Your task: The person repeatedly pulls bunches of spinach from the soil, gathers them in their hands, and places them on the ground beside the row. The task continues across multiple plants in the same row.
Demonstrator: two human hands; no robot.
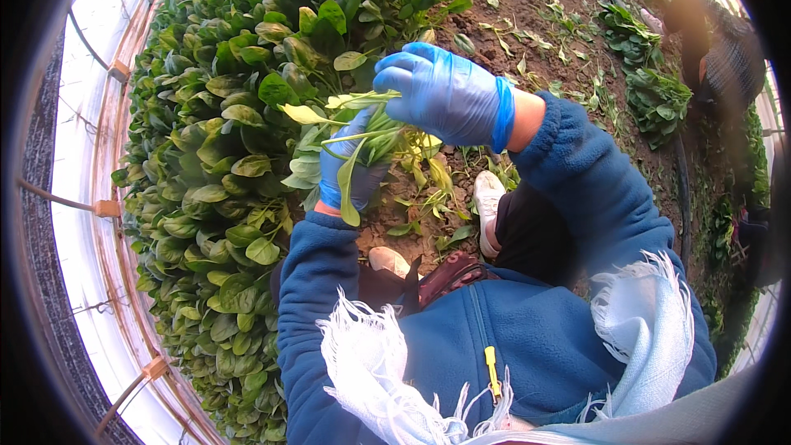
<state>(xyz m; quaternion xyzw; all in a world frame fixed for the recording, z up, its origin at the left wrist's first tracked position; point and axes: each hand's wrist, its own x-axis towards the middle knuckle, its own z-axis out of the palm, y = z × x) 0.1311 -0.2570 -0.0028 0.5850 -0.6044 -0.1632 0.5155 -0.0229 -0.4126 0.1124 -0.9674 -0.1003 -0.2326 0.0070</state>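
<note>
My left hand (351,167), in a blue disposable glove, is closed around a bunch of spinach (384,136), its stems turned towards my right hand. Over the stem ends is my right hand (442,93), gloved alike, its fingers curled at some pale stems and yellowish leaves; its exact grip is partly hidden. One long leaf (347,188) hangs down across my left glove. Yellowed leaves (435,173) show below the hands, above the soil.
Dense growing spinach (204,210) fills the left side, along a wooden frame and plastic wall (80,154). Cut bunches (658,99) lie on littered soil (494,18) at right, near a dark hose (681,191) and another person (723,49). My shoes (488,198) stand below my hands.
</note>
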